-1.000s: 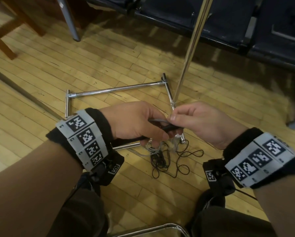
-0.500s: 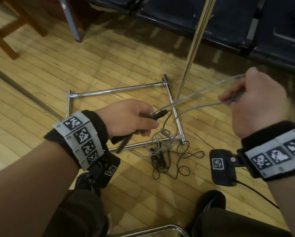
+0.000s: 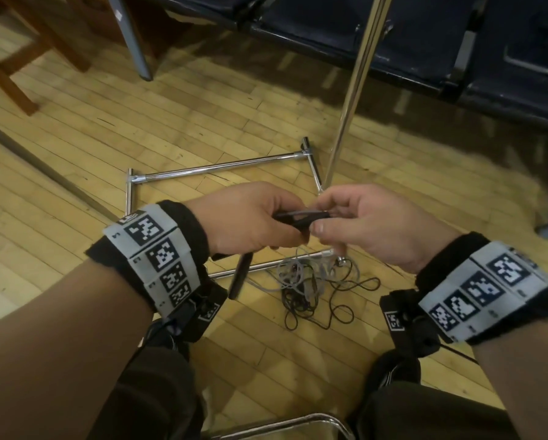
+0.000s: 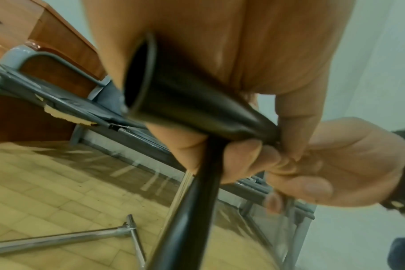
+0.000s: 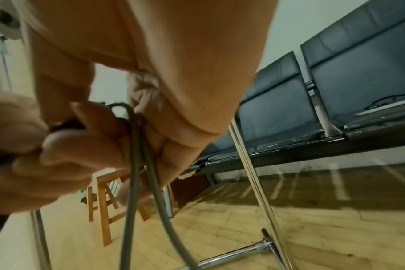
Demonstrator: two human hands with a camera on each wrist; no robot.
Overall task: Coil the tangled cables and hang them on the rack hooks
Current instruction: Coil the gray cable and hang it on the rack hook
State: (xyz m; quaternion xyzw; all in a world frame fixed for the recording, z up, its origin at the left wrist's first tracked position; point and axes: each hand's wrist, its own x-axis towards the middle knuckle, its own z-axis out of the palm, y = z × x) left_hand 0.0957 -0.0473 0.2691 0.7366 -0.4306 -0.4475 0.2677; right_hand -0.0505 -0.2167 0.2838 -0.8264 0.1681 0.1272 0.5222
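My left hand grips a black cable end; its black sleeve fills the left wrist view, and a black stem hangs below the fist. Right against it, my right hand pinches the grey cable, whose two strands loop down from the fingers. A tangle of thin black and grey cables lies on the floor beneath both hands, by the near right corner of the chrome rack base. The rack pole rises behind my hands. No hooks are in view.
A row of dark blue seats runs along the back. Wooden furniture legs stand at the far left, with a grey metal leg beside them. A chrome chair edge sits between my knees. Wood floor lies around the rack.
Half a second ago my right hand was out to the right, drawing the grey cable taut. It has come back to the left hand, bringing the cable together there.
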